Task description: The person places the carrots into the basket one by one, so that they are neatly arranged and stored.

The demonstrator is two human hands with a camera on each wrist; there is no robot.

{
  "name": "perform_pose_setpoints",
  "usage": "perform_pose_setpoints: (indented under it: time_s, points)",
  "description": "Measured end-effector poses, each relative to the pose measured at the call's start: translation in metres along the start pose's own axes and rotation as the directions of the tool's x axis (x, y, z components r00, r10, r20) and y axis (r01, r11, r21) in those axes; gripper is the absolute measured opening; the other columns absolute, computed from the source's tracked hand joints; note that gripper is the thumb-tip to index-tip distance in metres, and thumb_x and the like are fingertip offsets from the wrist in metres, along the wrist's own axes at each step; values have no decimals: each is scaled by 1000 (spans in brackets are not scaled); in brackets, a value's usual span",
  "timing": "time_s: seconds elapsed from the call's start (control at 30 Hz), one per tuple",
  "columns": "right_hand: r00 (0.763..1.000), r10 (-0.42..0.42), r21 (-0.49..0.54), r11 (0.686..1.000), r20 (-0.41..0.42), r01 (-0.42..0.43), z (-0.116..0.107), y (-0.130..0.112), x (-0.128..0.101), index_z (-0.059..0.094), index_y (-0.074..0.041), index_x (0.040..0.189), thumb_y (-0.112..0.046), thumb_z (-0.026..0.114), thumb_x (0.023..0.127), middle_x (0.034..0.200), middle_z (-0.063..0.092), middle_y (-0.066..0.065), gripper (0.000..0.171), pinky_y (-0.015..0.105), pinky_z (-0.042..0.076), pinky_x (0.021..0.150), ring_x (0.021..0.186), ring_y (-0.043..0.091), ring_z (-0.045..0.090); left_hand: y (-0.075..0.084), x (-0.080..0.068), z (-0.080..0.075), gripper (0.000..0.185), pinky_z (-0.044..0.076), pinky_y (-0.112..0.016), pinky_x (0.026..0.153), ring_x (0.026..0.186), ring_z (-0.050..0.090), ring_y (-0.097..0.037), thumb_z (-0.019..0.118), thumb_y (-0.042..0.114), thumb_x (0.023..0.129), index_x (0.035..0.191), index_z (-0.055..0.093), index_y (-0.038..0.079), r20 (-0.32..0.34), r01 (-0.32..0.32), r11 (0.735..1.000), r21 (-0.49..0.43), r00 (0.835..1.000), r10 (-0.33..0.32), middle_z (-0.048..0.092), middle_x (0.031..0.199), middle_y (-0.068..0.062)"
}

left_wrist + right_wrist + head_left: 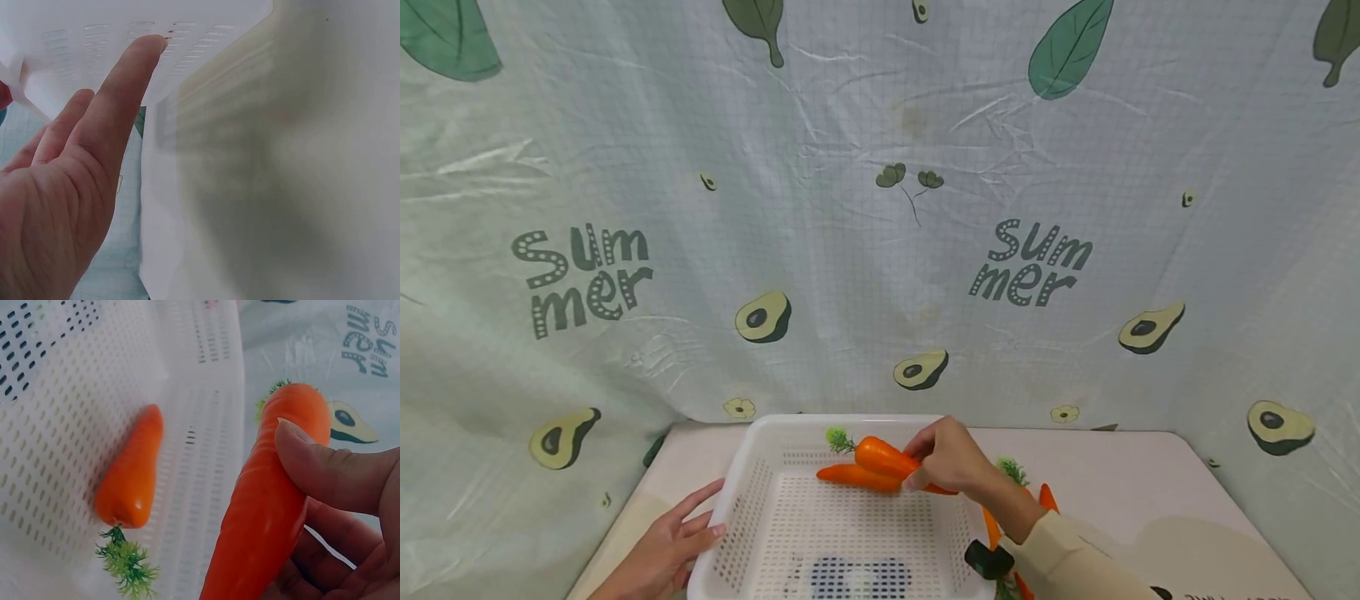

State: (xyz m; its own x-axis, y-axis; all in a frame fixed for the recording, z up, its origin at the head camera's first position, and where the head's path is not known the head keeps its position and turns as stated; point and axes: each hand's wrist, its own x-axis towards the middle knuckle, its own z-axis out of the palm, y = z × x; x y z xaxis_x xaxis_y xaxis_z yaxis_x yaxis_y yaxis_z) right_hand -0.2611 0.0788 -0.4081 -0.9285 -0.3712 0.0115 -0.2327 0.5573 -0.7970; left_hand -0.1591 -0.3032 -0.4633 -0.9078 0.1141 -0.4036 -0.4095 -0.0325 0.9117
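A white perforated basket (850, 542) stands on the table near me. My right hand (925, 471) grips an orange carrot (883, 457) just above the basket's far side, leafy top pointing left. In the right wrist view the thumb (312, 456) presses on this carrot (269, 506), fingers curled under it. A second carrot (848, 477) lies on the basket floor (56, 425); it is the shorter carrot (131, 475) there. My left hand (670, 542) lies with straight fingers against the basket's left wall (112, 31), its fingertip (147, 50) touching it.
More carrots (1047, 498) with green tops lie on the pale table (1135, 483) right of the basket, partly hidden by my right forearm. A cloth printed with avocados and leaves (880, 250) hangs close behind the table. The table's left edge runs beside my left hand.
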Motion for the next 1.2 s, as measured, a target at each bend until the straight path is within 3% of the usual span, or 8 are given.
perform_pose_setpoints:
  time_s: [0.43, 1.03, 1.2]
  points:
    - [1000, -18, -29, 999, 24, 18, 9, -4, 8, 78, -10, 85, -6, 89, 63, 83, 73, 0, 25, 30, 56, 68, 74, 16, 61, -1, 1, 4, 90, 56, -58, 87, 109, 69, -31, 67, 25, 94, 159, 6, 18, -42, 4, 999, 36, 999, -3, 30, 157, -26]
    - [999, -22, -84, 996, 38, 25, 28, -11, 23, 79, -9, 86, -5, 89, 63, 82, 72, -1, 26, 31, 56, 70, 76, 17, 60, -1, 1, 2, 91, 55, -58, 90, 112, 67, -32, 67, 21, 94, 159, 4, 18, -19, -14, 1000, 13, 1000, 15, 34, 156, -25]
    - [999, -35, -99, 994, 39, 39, 33, -12, 27, 79, -8, 85, -4, 89, 62, 81, 73, 0, 25, 30, 56, 69, 75, 16, 60, -1, 1, 3, 92, 56, -58, 89, 111, 67, -32, 68, 21, 93, 159, 5, 18, -40, -4, 1000, 11, 999, 5, 34, 156, -26]
